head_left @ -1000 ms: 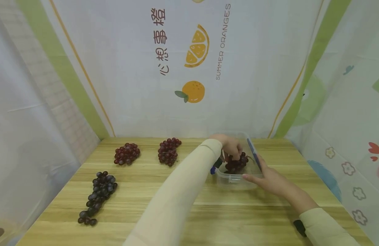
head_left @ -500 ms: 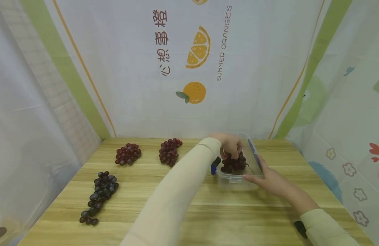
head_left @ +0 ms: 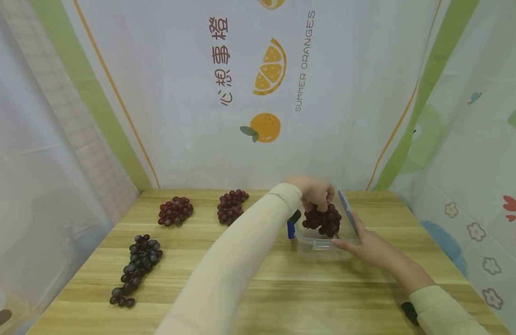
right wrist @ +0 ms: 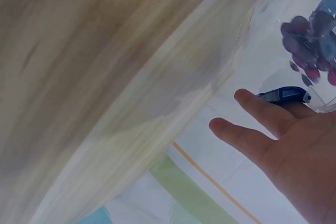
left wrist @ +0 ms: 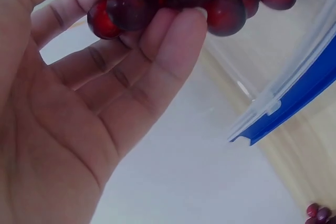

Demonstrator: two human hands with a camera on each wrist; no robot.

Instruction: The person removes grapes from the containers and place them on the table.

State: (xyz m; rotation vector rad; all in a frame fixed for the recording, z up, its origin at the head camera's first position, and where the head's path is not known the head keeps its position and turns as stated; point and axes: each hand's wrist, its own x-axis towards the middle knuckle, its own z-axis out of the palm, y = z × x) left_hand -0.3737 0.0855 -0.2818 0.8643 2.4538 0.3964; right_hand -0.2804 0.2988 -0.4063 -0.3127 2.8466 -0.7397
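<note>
My left hand [head_left: 314, 188] pinches a bunch of dark red grapes [head_left: 327, 221] at its top, over the open mouth of a clear plastic container [head_left: 320, 251]. In the left wrist view, fingers and thumb close round several grapes [left wrist: 226, 13]. The bunch hangs within the rim; whether it touches the bottom I cannot tell. My right hand [head_left: 368, 244] steadies the container's front right corner, thumb on the front rim and fingers along the right side. In the right wrist view those fingers lie straight beside a blue latch [right wrist: 286, 94], and the grapes show through the wall.
Two red grape bunches lie at the back of the wooden table [head_left: 283, 298]: one at the left [head_left: 175, 211], another nearer the middle [head_left: 232, 206]. A long dark bunch [head_left: 138, 265] lies front left. A printed cloth [head_left: 191, 139] hangs behind, with more cloth at both sides.
The grape bunch has shifted in the container and now hangs more upright, its lower end nearer the front rim. My left hand has risen slightly. The right hand has stayed at the corner.
</note>
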